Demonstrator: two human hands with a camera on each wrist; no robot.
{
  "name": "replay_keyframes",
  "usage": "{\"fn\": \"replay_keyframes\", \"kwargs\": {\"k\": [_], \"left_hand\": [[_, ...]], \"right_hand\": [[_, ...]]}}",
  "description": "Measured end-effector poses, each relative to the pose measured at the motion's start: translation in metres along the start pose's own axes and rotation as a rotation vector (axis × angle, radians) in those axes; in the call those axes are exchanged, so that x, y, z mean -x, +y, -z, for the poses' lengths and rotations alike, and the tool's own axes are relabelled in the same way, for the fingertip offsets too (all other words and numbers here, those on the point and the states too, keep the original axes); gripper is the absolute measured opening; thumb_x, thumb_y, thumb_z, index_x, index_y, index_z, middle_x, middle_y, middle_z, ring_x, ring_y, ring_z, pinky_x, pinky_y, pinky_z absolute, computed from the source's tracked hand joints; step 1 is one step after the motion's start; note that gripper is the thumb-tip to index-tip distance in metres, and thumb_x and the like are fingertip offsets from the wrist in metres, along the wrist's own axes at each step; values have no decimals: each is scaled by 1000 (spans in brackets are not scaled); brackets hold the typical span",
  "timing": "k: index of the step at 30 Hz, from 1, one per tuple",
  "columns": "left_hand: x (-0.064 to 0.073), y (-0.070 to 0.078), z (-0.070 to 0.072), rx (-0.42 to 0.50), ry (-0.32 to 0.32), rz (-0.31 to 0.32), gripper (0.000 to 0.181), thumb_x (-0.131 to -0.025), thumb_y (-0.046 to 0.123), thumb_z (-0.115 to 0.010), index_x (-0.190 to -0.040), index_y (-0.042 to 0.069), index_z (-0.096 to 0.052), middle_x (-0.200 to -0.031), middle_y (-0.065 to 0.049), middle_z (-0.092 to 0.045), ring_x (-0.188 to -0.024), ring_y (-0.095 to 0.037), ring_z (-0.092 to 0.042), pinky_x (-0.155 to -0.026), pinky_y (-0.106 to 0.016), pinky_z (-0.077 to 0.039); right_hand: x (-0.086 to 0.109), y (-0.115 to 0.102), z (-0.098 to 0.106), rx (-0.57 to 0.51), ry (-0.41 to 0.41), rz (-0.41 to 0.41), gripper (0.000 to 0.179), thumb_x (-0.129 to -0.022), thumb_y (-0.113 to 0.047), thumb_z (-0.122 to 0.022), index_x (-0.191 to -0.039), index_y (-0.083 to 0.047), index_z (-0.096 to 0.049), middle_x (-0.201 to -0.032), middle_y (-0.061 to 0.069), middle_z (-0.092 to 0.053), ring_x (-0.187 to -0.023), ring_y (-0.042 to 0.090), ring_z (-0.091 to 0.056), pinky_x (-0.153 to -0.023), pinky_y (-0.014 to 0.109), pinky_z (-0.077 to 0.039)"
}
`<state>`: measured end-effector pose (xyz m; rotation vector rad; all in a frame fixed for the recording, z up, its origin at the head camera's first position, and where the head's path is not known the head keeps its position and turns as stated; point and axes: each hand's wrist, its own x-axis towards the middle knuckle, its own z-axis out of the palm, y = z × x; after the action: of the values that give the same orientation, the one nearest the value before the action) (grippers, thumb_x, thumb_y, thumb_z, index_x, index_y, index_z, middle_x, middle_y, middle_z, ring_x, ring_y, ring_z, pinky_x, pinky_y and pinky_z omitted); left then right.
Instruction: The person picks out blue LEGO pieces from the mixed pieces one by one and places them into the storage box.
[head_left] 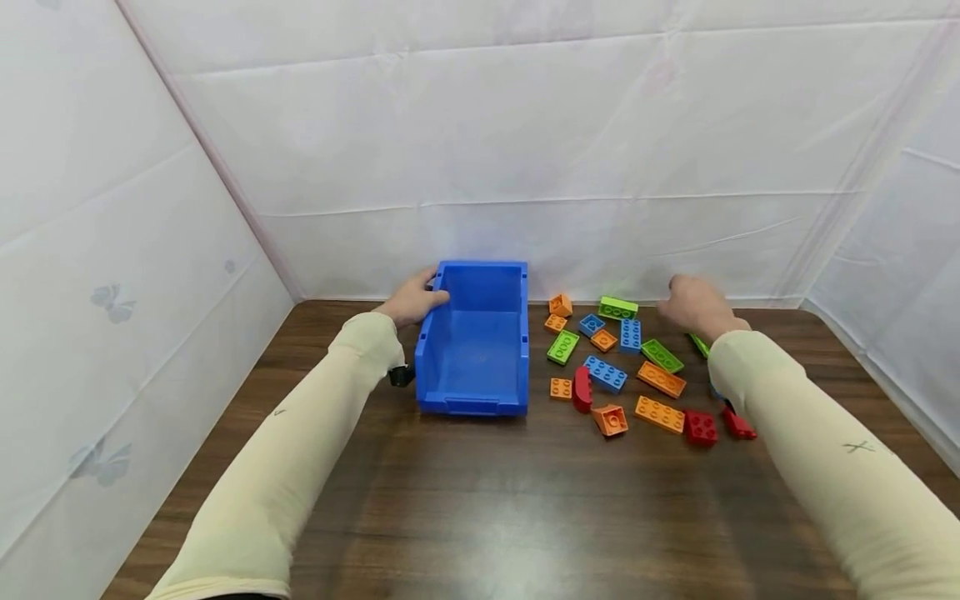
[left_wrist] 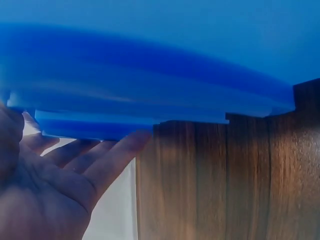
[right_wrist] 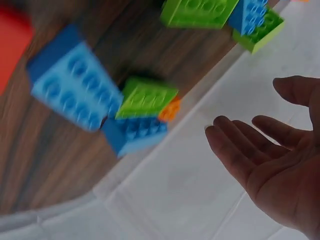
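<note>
My left hand [head_left: 410, 301] holds the left wall of a blue plastic storage bin [head_left: 472, 406], its thumb over the rim and its fingers along the outside. In the left wrist view, the fingers [left_wrist: 117, 157] lie against the bin's blue side. Over the far right of the table is my right hand [head_left: 699, 304], above the toy bricks. The right wrist view shows its fingers [right_wrist: 232, 152] loosely extended, with nothing in the palm. Nearby are a green brick [right_wrist: 147, 97] and a blue brick [right_wrist: 75, 85]; the right forearm partly hides some bricks in the head view.
Orange, blue, green and red bricks lie scattered right of the bin, among them a red arched brick [head_left: 582, 389] and a red square brick [head_left: 701, 427]. They rest on a dark wooden table [head_left: 450, 500]. White sheeting [head_left: 555, 150] walls off the back and sides.
</note>
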<state>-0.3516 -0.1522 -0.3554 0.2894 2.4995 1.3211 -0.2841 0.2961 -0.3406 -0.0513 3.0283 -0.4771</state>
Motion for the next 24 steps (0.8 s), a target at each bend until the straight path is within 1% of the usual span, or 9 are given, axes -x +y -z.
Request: {"fn": "replay_keyframes", "kwargs": {"k": [2,5,7,8,12,14,18,20,24], "left_hand": [[1,1,-2,12,9,-4,72,-109,19,-52,-172,13,-17,-166,-25,-34,-141,-50,-48,-107,-63,-48],[2,2,-5,30,18,-11,72,-109,22,-53,-172,15,-19,-167,-23,-34,-144,-48,-45,-110,-62,-46],[3,0,-6,45,25,-21,71,-109,23,-53,-172,16,-20,-168,-22,-33,-147,-47,-42,-112,-63,-43],[4,0,-7,54,29,-24,71,-109,24,-53,-172,16,-21,-168,-21,-33,-148,-47,-40,-112,-64,-42],[8,-3,-7,86,50,-27,71,-108,25,-55,-171,18,-24,-168,-21,-34,-149,-48,-39,-113,-66,-40],[11,-3,-7,102,65,-30,71,-107,26,-57,-171,18,-26,-167,-21,-36,-147,-48,-42,-112,-66,-42],[16,-3,-7,151,93,-61,70,-106,28,-59,-169,18,-30,-163,-22,-41,-144,-48,-45,-109,-65,-45],[19,-5,-8,178,103,-70,70,-106,28,-60,-169,19,-32,-163,-22,-41,-143,-48,-46,-108,-66,-46],[24,-12,-8,200,115,-82,70,-106,31,-61,-169,20,-33,-164,-21,-40,-143,-49,-46,-105,-66,-47]], "right_hand": [[2,-5,-5,-36,-17,-9,49,-102,-14,-53,-133,25,-51,-131,45,-55,-113,55,-60,-98,67,-49],[6,-12,-15,-103,-31,-36,49,-105,-15,-54,-136,23,-50,-131,43,-56,-111,52,-61,-96,64,-52],[8,-17,-21,-137,-20,-44,47,-106,-15,-55,-135,22,-52,-126,40,-60,-102,47,-64,-90,60,-55],[9,-18,-24,-157,-11,-48,44,-106,-14,-55,-133,21,-54,-118,38,-63,-95,43,-64,-85,57,-56],[13,-25,-34,-185,48,-73,36,-104,-12,-55,-124,17,-61,-99,27,-65,-77,32,-59,-72,47,-52],[15,-28,-35,-191,67,-96,33,-104,-11,-56,-121,15,-63,-95,25,-65,-75,32,-59,-71,46,-52],[19,-31,-36,-196,85,-126,30,-104,-14,-60,-114,13,-67,-97,24,-68,-80,34,-60,-75,48,-55],[20,-32,-38,-205,81,-129,28,-105,-16,-61,-109,11,-68,-91,22,-67,-78,34,-59,-73,47,-54],[20,-36,-46,-218,72,-123,29,-105,-19,-65,-110,10,-66,-92,20,-66,-78,32,-59,-68,42,-52]]}}
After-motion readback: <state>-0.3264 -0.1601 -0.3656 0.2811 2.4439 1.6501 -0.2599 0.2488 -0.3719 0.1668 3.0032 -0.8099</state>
